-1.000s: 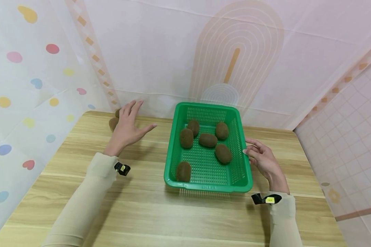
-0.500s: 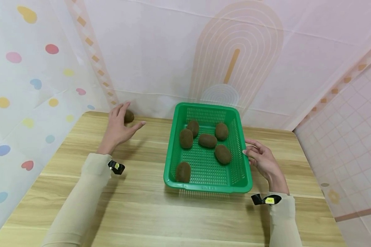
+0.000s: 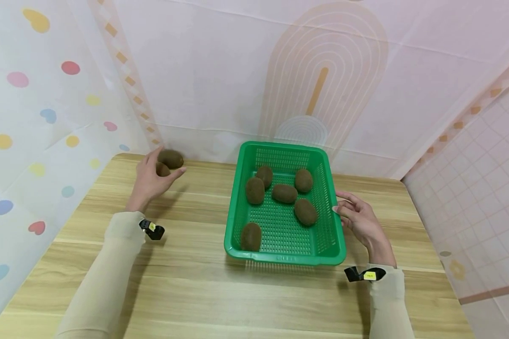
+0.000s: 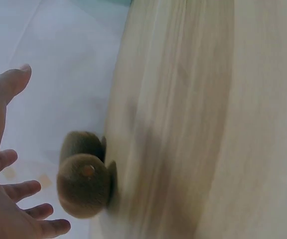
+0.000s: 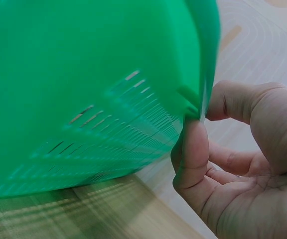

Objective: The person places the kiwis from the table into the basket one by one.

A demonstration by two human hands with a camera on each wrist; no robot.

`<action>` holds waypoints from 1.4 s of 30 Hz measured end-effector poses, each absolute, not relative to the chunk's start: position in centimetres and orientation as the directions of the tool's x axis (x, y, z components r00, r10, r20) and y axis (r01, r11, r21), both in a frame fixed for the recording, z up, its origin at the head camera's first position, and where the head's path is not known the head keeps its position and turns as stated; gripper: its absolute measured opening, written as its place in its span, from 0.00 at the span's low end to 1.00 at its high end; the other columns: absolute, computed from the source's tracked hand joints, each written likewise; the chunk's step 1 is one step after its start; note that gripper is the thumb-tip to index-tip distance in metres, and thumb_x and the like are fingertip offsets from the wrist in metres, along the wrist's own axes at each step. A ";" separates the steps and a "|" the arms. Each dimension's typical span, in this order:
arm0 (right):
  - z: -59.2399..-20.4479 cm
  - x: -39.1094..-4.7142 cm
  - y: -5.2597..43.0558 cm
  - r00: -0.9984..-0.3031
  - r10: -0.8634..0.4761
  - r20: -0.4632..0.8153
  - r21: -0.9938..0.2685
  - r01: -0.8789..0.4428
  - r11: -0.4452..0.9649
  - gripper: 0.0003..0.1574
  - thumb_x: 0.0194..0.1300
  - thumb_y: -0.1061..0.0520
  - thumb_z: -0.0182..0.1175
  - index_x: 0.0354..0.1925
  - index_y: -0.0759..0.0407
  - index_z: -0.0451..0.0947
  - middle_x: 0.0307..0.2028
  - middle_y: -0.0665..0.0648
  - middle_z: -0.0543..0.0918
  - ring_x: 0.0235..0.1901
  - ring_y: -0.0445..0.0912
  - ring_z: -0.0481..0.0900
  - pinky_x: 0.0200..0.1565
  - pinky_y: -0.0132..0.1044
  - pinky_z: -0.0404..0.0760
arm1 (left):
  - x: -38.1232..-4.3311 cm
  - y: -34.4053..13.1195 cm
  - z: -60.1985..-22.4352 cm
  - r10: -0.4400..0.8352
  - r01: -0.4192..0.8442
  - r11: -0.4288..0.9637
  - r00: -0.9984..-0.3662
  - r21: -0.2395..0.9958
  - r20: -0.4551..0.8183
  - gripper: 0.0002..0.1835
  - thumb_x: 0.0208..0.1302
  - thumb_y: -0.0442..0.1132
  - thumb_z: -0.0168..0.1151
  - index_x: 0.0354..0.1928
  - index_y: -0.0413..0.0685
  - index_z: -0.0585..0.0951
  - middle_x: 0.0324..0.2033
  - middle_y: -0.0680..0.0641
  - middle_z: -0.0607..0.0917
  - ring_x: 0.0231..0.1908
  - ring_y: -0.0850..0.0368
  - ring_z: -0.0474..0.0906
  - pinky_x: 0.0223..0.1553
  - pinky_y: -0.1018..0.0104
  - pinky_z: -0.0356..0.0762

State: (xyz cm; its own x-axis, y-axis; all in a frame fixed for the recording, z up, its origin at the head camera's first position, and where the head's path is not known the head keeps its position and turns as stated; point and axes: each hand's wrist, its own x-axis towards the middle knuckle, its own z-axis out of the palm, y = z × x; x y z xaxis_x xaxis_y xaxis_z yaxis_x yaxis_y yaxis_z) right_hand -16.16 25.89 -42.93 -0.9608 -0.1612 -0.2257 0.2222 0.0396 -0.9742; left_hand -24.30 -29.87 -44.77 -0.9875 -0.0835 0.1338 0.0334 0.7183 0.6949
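At the far left of the table, my left hand (image 3: pixel 147 181) reaches around two brown kiwis with thumb and fingers spread. The nearer kiwi (image 4: pixel 83 186) sits between thumb and fingers in the head view, and the left wrist view shows a gap between it and the fingertips. Against the back wall lies the farther kiwi (image 3: pixel 171 158), partly hidden by the nearer one in the wrist view. My right hand (image 3: pixel 362 221) pinches the right rim of a green plastic basket (image 3: pixel 284 257), thumb on top and a finger curled beneath. Several kiwis (image 3: pixel 284 193) lie inside the basket.
The wooden table (image 3: pixel 195 292) ends at a patterned cloth wall (image 3: pixel 212 84) behind, with more cloth on both sides. Each wrist carries a black strap (image 3: pixel 151 229).
My left hand has moved left and slightly toward me, and its thumb and fingers have come around the nearer kiwi. The right hand and basket have stayed in place.
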 end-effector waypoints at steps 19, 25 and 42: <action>-43.0 -16.3 25.9 -0.962 -0.169 -0.215 -0.977 0.213 0.032 0.36 0.74 0.64 0.59 0.75 0.64 0.60 0.40 0.47 0.83 0.34 0.36 0.81 0.34 0.28 0.80 | -24.5 -32.2 -46.9 -0.157 -0.065 0.664 -0.986 0.745 0.054 0.43 0.70 0.43 0.65 0.79 0.36 0.56 0.69 0.21 0.63 0.64 0.26 0.66 0.65 0.32 0.68; -42.9 -16.3 25.9 -0.962 -0.167 -0.217 -0.976 0.215 0.035 0.37 0.74 0.63 0.59 0.75 0.63 0.60 0.39 0.47 0.83 0.34 0.37 0.80 0.33 0.28 0.80 | -24.1 -32.2 -46.8 -0.165 -0.067 0.653 -0.985 0.754 0.055 0.41 0.70 0.42 0.65 0.79 0.37 0.58 0.69 0.22 0.65 0.64 0.28 0.67 0.64 0.35 0.70; -43.0 -16.1 25.9 -0.962 -0.167 -0.216 -0.976 0.214 0.033 0.37 0.74 0.63 0.60 0.75 0.64 0.60 0.39 0.47 0.82 0.34 0.37 0.81 0.33 0.28 0.80 | -23.7 -31.9 -46.7 -0.177 -0.084 0.619 -0.984 0.781 0.034 0.42 0.70 0.43 0.67 0.79 0.38 0.59 0.70 0.25 0.66 0.66 0.27 0.69 0.64 0.36 0.73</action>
